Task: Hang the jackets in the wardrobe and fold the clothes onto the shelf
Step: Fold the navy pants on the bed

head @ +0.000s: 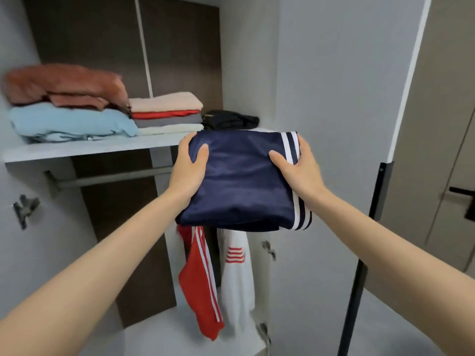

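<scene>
The navy garment (241,181), folded into a flat square with white stripes down its right edge, is held between both hands in front of the wardrobe. The left hand (189,167) grips its left side: the thumb lies on top of the cloth and the fingers curl round the far left corner. The right hand (298,165) grips the striped right side in the same way, thumb flat on top and fingers wrapped over the edge. Both arms are bare and stretched forward. The garment's far edge is level with the front lip of the shelf (77,150) at its right end; whether it touches the board cannot be told, and the near part hangs out in the air, tilted down toward the person. Just behind it on the shelf lies a black garment (230,119). Left of that stands a neat stack (164,113) of pink, red, grey and cream pieces, and further left a light blue piece (69,123) with a fluffy rust-coloured one (64,83) on top. A rail (115,177) runs beneath the shelf. Below the navy garment hang a red jacket (200,273) with white stripes and, just beside it on the right, a white jacket (236,278) with red stripes.
</scene>
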Tool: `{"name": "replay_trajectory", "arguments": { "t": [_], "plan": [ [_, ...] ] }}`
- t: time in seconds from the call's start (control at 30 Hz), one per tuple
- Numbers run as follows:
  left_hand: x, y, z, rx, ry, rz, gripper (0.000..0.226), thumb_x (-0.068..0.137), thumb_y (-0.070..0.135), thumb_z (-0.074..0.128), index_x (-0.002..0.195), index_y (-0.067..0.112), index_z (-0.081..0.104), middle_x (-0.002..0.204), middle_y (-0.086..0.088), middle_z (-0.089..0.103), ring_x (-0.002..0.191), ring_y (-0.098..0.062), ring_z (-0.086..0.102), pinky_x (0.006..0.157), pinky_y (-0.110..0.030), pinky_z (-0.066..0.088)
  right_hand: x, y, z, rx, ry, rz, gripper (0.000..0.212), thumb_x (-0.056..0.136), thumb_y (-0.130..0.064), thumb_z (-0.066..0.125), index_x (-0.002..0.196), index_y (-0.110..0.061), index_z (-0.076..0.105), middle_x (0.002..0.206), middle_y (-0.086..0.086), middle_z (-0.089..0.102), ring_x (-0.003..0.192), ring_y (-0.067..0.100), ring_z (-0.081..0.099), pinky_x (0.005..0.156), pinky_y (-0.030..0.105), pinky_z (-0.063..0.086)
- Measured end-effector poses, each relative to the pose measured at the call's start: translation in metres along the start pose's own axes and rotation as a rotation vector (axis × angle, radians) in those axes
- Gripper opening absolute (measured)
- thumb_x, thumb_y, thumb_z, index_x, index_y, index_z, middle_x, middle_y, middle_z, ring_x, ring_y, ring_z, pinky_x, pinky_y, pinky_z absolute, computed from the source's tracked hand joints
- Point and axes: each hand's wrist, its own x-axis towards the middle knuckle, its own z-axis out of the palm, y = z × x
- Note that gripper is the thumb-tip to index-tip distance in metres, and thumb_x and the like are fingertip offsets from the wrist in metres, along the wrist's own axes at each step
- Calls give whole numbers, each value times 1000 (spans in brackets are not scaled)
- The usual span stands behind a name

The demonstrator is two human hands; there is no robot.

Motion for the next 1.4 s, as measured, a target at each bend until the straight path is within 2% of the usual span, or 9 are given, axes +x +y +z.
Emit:
{"name": "replay_trajectory", "arguments": {
  "t": [0.3, 0.47, 0.6, 0.73, 0.9, 1.1, 1.23, 1.3, 1.4],
  "plan": [
    [167, 16, 10, 25, 117, 50, 44, 100, 33, 45, 142, 23, 33, 128, 5, 46, 114, -13, 47, 100, -28, 39, 194, -20, 39, 34, -90, -118, 69, 83, -48, 67, 142, -30, 36, 131, -9, 53, 120, 18, 52, 100, 32, 42],
    [253, 14, 21, 28, 166, 34, 47, 100, 35, 44, 144, 24, 31, 130, 2, 47, 117, -19, 49, 106, -38, 40, 294, -31, 58, -60, -116, -169, 77, 83, -53, 65, 147, -30, 29, 141, -2, 48, 128, 26, 47, 107, 42, 39],
    [309, -3, 36, -28, 230, 20, 47, 100, 35, 44, 144, 24, 31, 136, 0, 45, 113, -17, 48, 100, -31, 41, 358, -35, 73, -184, -111, -203, 80, 84, -56, 62, 150, -32, 22, 147, -1, 43, 132, 29, 42, 108, 41, 37],
    [357, -27, 52, -61, 255, 6, 49, 101, 33, 43, 146, 25, 27, 142, -2, 43, 112, -15, 45, 93, -25, 37, 407, -31, 93, -389, -60, -233, 82, 85, -58, 60, 150, -33, 18, 145, 4, 45, 129, 34, 44, 97, 40, 39],
    [415, -64, 75, -36, 239, -51, 51, 103, 29, 39, 150, 25, 20, 151, -3, 33, 131, -26, 40, 94, -25, 32, 458, -12, 121, -589, 50, -304, 77, 83, -54, 65, 145, -30, 27, 130, 10, 56, 116, 37, 53, 83, 38, 40],
    [472, -89, 90, 44, 208, -107, 52, 104, 25, 34, 151, 28, 14, 152, -7, 33, 127, -30, 44, 95, -29, 34, 514, 19, 158, -692, 87, -288, 74, 86, -55, 62, 144, -27, 26, 121, 13, 60, 107, 38, 57, 73, 36, 37],
    [484, -111, 93, 206, 127, -236, 62, 103, 19, 37, 152, 27, 1, 150, -16, 30, 125, -31, 44, 100, -33, 36, 535, 41, 181, -722, -17, -267, 77, 86, -56, 60, 147, -29, 21, 124, 12, 59, 109, 36, 57, 76, 37, 41],
    [479, -118, 94, 404, 10, -281, 71, 101, 20, 42, 152, 28, -7, 152, -25, 20, 129, -35, 41, 107, -37, 35, 537, 55, 194, -706, -145, -271, 80, 87, -52, 62, 150, -31, 16, 130, 13, 54, 114, 36, 54, 86, 40, 45],
    [468, -127, 105, 813, -137, -215, 64, 101, 21, 41, 152, 31, 4, 151, -31, -22, 144, -45, 0, 115, -44, 21, 535, 73, 210, -864, -277, -297, 82, 90, -45, 60, 153, -31, 9, 139, 15, 38, 124, 33, 44, 96, 42, 45]
  ]
}}
